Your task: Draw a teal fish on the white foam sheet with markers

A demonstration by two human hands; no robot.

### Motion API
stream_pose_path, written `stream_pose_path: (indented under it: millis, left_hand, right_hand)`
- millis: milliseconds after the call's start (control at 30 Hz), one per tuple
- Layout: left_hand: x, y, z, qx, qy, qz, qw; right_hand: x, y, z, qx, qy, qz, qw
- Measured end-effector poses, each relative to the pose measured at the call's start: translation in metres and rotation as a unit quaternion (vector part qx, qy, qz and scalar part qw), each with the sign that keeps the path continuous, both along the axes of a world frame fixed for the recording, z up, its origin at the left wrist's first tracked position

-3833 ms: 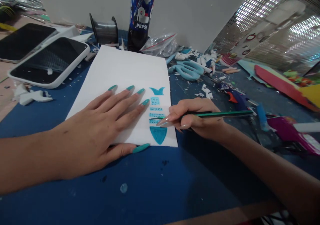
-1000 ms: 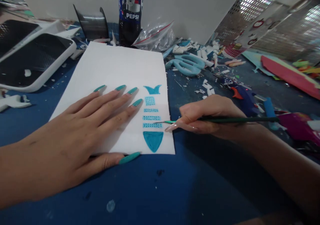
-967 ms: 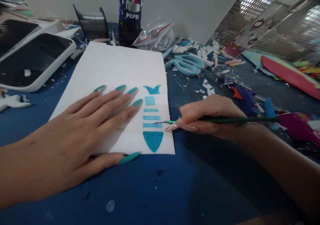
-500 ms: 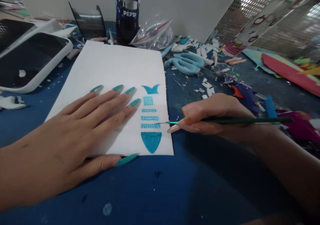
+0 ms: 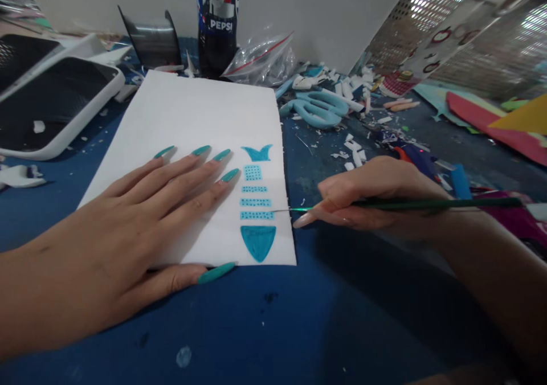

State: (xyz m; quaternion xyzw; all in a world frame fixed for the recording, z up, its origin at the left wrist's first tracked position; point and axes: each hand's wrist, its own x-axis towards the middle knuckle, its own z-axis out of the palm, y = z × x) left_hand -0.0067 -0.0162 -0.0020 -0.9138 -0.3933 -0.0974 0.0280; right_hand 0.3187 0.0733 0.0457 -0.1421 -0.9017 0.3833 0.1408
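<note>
My left hand (image 5: 158,214) lies flat with its fingers spread on a white foam sheet (image 5: 209,111). Pinched in my right hand (image 5: 363,194) is a thin green paintbrush (image 5: 427,204). Its fine tip points left, at the right end of the lowest dotted blue strip (image 5: 257,216); I cannot tell whether it touches. Above that strip are more dotted bars, a dotted square (image 5: 252,173) and a blue tail shape (image 5: 257,152). Below it sits a solid blue rounded triangle (image 5: 258,242).
Behind the sheet stand a Pepsi bottle (image 5: 217,26), a spool (image 5: 149,37) and a clear zip bag (image 5: 265,60). Light-blue scissors (image 5: 320,109) lie among white scraps at the right. A phone (image 5: 60,106) is at the left, coloured foam pieces (image 5: 491,123) far right.
My right hand has shifted slightly right with the paintbrush, drawing the tip toward the strip's right end. My left hand stays in place on the sheet.
</note>
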Motion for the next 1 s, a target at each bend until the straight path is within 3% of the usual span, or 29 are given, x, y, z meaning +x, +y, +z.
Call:
stream_pose_path:
  millis: [167, 267, 400, 533, 733, 1000]
  left_hand:
    - [0.003, -0.003, 0.001, -0.015, 0.002, 0.017, 1.0]
    - [0.002, -0.002, 0.002, -0.026, -0.001, 0.016, 1.0]
    - [-0.002, 0.002, 0.0, -0.012, -0.002, -0.017, 1.0]
    - [-0.004, 0.005, 0.001, -0.027, -0.002, -0.028, 0.999]
    - [-0.002, 0.007, 0.002, -0.021, 0.0, -0.04, 0.999]
    - [0.009, -0.002, 0.0, -0.008, 0.0, 0.015, 1.0]
  right_hand:
    - [0.0, 0.002, -0.001, 0.009, -0.011, -0.005, 1.0]
    - [0.0, 0.001, -0.003, -0.022, -0.01, -0.034, 0.999]
    - [0.001, 0.0, 0.0, -0.074, 0.115, -0.137, 0.981]
    - [-0.005, -0.004, 0.0, -0.051, 0.253, -0.228, 0.939]
    - [-0.029, -0.017, -0.025, -0.175, 0.21, -0.14, 0.952]
    - [-0.031, -0.017, -0.033, -0.215, 0.175, -0.152, 0.949]
